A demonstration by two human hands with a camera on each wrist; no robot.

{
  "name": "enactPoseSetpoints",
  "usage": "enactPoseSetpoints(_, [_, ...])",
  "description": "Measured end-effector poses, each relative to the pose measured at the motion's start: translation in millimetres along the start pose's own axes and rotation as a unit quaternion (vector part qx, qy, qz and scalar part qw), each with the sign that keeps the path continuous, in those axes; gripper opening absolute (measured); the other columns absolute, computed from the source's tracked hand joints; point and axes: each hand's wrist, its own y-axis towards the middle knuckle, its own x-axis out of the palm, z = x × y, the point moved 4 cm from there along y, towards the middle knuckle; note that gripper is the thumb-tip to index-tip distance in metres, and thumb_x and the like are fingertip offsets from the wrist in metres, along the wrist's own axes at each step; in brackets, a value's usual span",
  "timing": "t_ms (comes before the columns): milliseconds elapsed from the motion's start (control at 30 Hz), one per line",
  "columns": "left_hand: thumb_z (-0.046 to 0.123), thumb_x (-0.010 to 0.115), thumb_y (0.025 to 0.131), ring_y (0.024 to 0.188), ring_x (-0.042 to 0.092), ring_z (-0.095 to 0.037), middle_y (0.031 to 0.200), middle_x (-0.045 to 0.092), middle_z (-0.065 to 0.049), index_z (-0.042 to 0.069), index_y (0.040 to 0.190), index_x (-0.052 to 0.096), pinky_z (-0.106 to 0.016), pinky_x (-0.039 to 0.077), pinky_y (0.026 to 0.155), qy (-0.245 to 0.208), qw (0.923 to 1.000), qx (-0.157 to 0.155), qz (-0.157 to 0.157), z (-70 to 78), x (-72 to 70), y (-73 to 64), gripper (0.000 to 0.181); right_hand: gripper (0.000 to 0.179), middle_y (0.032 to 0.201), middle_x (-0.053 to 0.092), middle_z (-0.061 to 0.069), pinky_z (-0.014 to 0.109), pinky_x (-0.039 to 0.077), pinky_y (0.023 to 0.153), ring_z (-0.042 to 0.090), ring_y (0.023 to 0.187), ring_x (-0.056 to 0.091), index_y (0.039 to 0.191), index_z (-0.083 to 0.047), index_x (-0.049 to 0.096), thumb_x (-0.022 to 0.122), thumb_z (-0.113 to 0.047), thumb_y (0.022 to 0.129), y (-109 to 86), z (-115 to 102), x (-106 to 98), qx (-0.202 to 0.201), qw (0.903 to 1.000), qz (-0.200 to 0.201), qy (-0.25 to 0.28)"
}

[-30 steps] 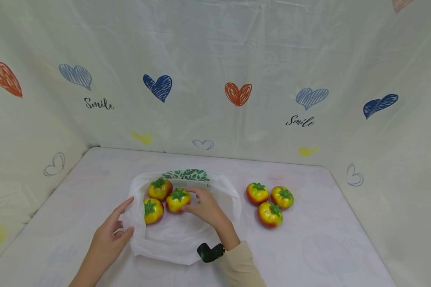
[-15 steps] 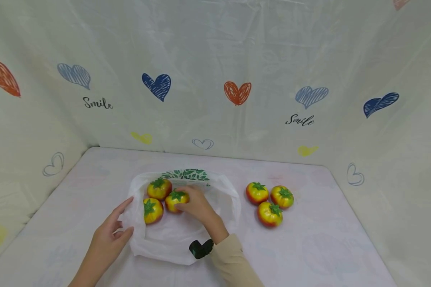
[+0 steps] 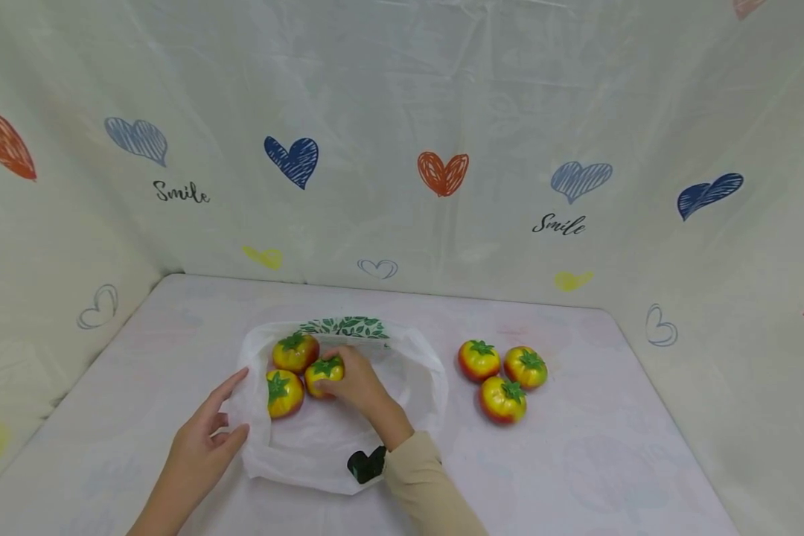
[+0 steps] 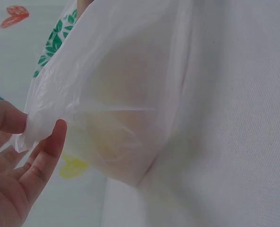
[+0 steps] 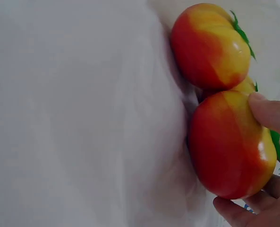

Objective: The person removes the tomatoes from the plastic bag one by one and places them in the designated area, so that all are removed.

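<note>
A white plastic bag [image 3: 335, 476] with a green leaf print lies with its mouth spread on the table. Inside it, at its left side, are three yellow-and-red tomatoes with green star-shaped tops: a back one [image 3: 295, 352], a front one [image 3: 284, 394], and one [image 3: 321, 378] in my right hand [image 3: 358, 383]. Thumb and fingers grip that tomato [image 5: 232, 146] from its right side, right up against another tomato [image 5: 210, 47] in the right wrist view. My left hand [image 3: 201, 447] holds the bag's left rim [image 4: 43, 124] between thumb and fingers.
To the right of the bag, three more tomatoes [image 3: 502, 400] sit in a close cluster on the white-covered table [image 3: 596, 447]. Behind the table hangs a pale sheet [image 3: 375, 89] printed with hearts. A black wrist camera [image 3: 366, 465] hangs over the bag's front edge.
My right hand has moved slightly left with the tomato, bringing it nearer the other two in the bag, and its fingers have closed further round it. My left hand has stayed in place.
</note>
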Motion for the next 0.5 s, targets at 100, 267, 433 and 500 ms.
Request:
enactPoseSetpoints(100, [0.001,0.06,0.083,0.096,0.056,-0.026,0.144,0.036,-0.019,0.021,0.147,0.026,-0.024,0.055,0.072,-0.003,1.0,0.002,-0.001,0.8,0.4,0.4,0.076,0.038,0.118,0.055,0.005,0.036,0.044,0.097,0.02,0.11,0.053,0.113,-0.01,0.055,0.071,-0.022,0.081,0.0,1.0,1.3,0.003,1.0,-0.004,0.008])
enactPoseSetpoints(267, [0.0,0.06,0.083,0.095,0.057,-0.026,0.144,0.036,-0.018,0.02,0.147,0.027,-0.027,0.055,0.073,-0.002,1.0,0.003,0.001,0.1,0.1,-0.1,0.075,0.036,0.116,0.054,0.004,0.034,0.044,0.096,0.019,0.107,0.052,0.11,-0.012,0.054,0.071,-0.022,0.081,-1.1,0.5,0.8,0.001,0.9999,-0.011,0.0])
enactPoseSetpoints(433, [0.0,0.06,0.083,0.095,0.057,-0.027,0.144,0.035,-0.019,0.021,0.147,0.027,-0.029,0.056,0.074,-0.001,1.0,0.003,0.0,0.1,0.5,0.4,0.075,0.036,0.114,0.053,0.003,0.033,0.044,0.096,0.018,0.105,0.052,0.108,-0.013,0.054,0.073,-0.021,0.079,-2.3,1.0,-0.6,0.001,0.9998,-0.018,-0.007])
enactPoseSetpoints(500, [0.001,0.06,0.083,0.096,0.057,-0.027,0.144,0.035,-0.019,0.021,0.147,0.026,-0.029,0.056,0.074,-0.001,1.0,0.003,0.0,0.1,0.9,1.4,0.075,0.037,0.115,0.053,0.004,0.034,0.044,0.096,0.018,0.106,0.052,0.108,-0.012,0.053,0.074,-0.02,0.078,-2.7,1.4,-1.0,0.0,0.9998,-0.02,-0.004])
